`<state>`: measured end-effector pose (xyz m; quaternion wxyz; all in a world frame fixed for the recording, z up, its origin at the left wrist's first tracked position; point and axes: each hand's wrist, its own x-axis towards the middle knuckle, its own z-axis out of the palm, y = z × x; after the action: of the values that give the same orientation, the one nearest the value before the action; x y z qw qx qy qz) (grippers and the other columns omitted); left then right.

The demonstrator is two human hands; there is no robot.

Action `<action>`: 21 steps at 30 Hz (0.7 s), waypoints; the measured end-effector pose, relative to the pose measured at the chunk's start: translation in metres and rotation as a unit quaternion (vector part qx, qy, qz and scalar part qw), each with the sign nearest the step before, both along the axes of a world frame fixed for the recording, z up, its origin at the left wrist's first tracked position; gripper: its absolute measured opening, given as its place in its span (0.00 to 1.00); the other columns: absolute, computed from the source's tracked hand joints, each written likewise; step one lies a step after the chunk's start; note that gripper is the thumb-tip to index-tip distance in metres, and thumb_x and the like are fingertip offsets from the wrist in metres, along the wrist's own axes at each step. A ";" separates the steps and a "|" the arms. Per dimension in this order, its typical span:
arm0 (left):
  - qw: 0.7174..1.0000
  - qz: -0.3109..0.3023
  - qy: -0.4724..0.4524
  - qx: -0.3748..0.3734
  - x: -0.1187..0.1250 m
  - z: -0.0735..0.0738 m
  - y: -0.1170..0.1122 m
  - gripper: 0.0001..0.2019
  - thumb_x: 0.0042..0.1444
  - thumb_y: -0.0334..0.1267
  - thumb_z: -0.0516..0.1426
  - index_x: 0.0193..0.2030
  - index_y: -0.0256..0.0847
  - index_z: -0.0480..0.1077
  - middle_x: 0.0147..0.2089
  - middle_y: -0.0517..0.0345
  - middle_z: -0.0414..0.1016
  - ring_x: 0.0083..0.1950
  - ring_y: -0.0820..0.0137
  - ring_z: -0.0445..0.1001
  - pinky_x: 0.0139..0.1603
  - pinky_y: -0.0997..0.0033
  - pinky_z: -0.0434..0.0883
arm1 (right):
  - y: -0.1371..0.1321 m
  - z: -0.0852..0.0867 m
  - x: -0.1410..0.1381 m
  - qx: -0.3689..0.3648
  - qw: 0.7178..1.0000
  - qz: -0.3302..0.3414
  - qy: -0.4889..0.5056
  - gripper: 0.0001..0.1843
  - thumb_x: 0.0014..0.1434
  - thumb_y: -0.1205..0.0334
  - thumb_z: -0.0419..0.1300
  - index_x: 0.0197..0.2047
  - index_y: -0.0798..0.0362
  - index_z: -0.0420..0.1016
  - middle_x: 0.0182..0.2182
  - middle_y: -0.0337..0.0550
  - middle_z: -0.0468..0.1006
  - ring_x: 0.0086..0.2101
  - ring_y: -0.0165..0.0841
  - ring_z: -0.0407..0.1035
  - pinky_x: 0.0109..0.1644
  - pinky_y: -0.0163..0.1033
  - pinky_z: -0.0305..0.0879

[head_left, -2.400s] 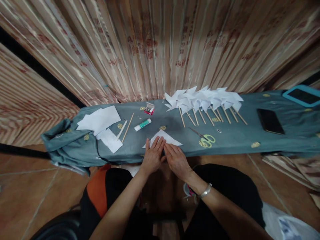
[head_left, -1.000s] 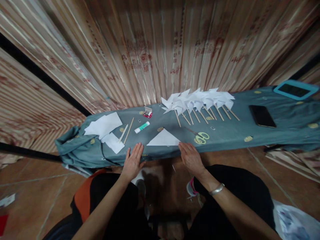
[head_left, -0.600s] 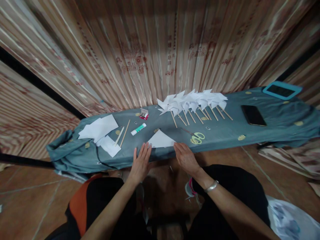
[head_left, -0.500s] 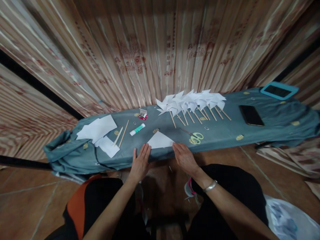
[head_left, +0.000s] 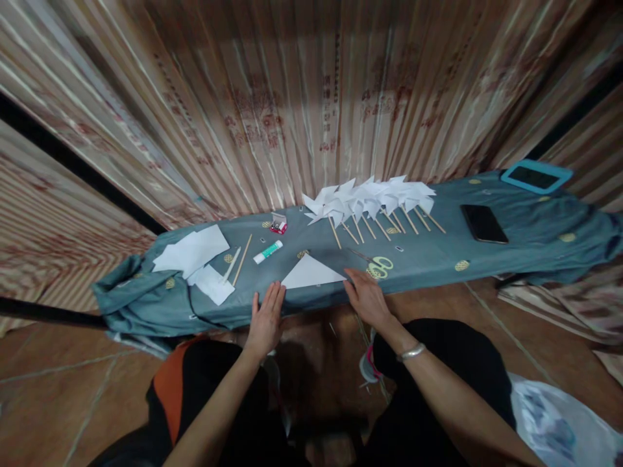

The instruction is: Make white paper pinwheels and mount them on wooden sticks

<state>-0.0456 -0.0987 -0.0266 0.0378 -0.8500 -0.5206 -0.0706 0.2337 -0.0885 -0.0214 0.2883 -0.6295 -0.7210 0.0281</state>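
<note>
Backdrop: pleated beige-and-brown curtain (head_left: pixel 292 117) with reddish prints, hanging behind a long, narrow table (head_left: pixel 428 253) draped in grey-green cloth with yellow pineapple motifs.
Folded sheet: white paper triangle (head_left: pixel 311 272), lying flat near the table's front edge, between the two hands, its long side towards the person.
Left hand (head_left: pixel 266 318): at the triangle's left corner, fingers extended and close together, thumb held apart.
Right hand (head_left: pixel 366 293): at the triangle's right corner, fingers bent; whether they pinch the paper or only touch it, I cannot tell. Silver bracelet (head_left: pixel 411 352) around the wrist.
Pinwheels: overlapping row of white paper pinwheels (head_left: pixel 370 198) on thin wooden sticks, along the back edge.
Scissors: pair with light green handles (head_left: pixel 382 267), just beyond the right hand.
Glue: white-and-green glue stick (head_left: pixel 267 251), lying left of the triangle's peak; small open red-and-white box (head_left: pixel 279 226) behind it.
Left end: loose white paper sheets (head_left: pixel 195 250), beside a bare wooden stick (head_left: pixel 242 261).
Right end: black phone (head_left: pixel 484 224) and blue-framed tablet (head_left: pixel 509 175).
</note>
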 end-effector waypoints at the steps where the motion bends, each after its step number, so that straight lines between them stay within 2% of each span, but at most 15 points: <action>1: 1.000 0.001 -0.003 -0.002 0.000 -0.001 0.000 0.33 0.58 0.30 0.50 0.70 0.30 0.48 0.73 0.38 0.49 0.74 0.55 0.48 0.69 0.41 0.46 | 0.004 0.002 -0.003 -0.015 1.000 -0.004 0.025 0.20 0.65 0.61 0.49 0.55 0.60 0.72 0.52 0.56 0.77 0.52 0.44 0.69 0.60 0.49 0.60; 4: 1.000 0.001 -0.017 -0.001 -0.001 -0.005 0.000 0.33 0.57 0.30 0.50 0.71 0.31 0.48 0.73 0.38 0.49 0.74 0.55 0.47 0.70 0.42 0.44 | 0.016 0.011 -0.011 -0.086 0.990 -0.008 0.111 0.21 0.63 0.59 0.53 0.55 0.60 0.73 0.53 0.58 0.76 0.54 0.46 0.68 0.61 0.50 0.58; 6: 1.000 0.003 -0.028 -0.003 -0.002 -0.006 0.000 0.34 0.57 0.29 0.50 0.71 0.32 0.47 0.73 0.38 0.49 0.74 0.56 0.47 0.70 0.42 0.44 | 0.024 0.015 -0.014 -0.130 0.978 -0.014 0.162 0.20 0.61 0.58 0.56 0.53 0.59 0.74 0.51 0.58 0.77 0.52 0.46 0.70 0.60 0.49 0.60; 10: 0.998 0.008 -0.062 -0.024 -0.002 -0.004 0.000 0.32 0.59 0.30 0.50 0.71 0.33 0.49 0.72 0.37 0.50 0.74 0.55 0.47 0.70 0.40 0.44 | 0.042 0.014 -0.013 -0.177 0.958 -0.023 0.225 0.15 0.56 0.56 0.62 0.44 0.54 0.79 0.40 0.51 0.82 0.42 0.44 0.76 0.50 0.47 0.67; 14: 0.988 0.025 -0.141 -0.058 0.000 -0.002 0.002 0.29 0.60 0.30 0.50 0.69 0.37 0.53 0.71 0.38 0.54 0.73 0.56 0.50 0.70 0.40 0.43 | 0.051 0.008 -0.013 -0.225 0.922 0.003 0.314 0.11 0.50 0.59 0.64 0.36 0.54 0.79 0.33 0.47 0.83 0.35 0.39 0.76 0.41 0.41 0.69; 18: 0.949 0.080 -0.292 -0.084 0.003 0.006 0.007 0.29 0.61 0.37 0.52 0.69 0.40 0.52 0.71 0.39 0.56 0.72 0.56 0.54 0.70 0.40 0.46 | 0.047 0.012 -0.013 -0.244 0.883 0.053 0.399 0.13 0.47 0.57 0.64 0.36 0.54 0.78 0.30 0.43 0.81 0.30 0.34 0.74 0.34 0.37 0.67; 21: 0.913 0.117 -0.382 -0.087 0.006 0.025 0.013 0.34 0.58 0.45 0.58 0.69 0.37 0.54 0.69 0.36 0.58 0.71 0.52 0.56 0.69 0.44 0.51 | 0.038 0.021 -0.010 -0.246 0.860 0.095 0.437 0.16 0.44 0.51 0.65 0.33 0.54 0.77 0.28 0.40 0.80 0.29 0.31 0.72 0.35 0.37 0.66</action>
<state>-0.0394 -0.0855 -0.0017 -0.2297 -0.6913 -0.5949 -0.3398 0.2241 -0.0509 -0.0008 0.4052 -0.5317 -0.5471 0.5038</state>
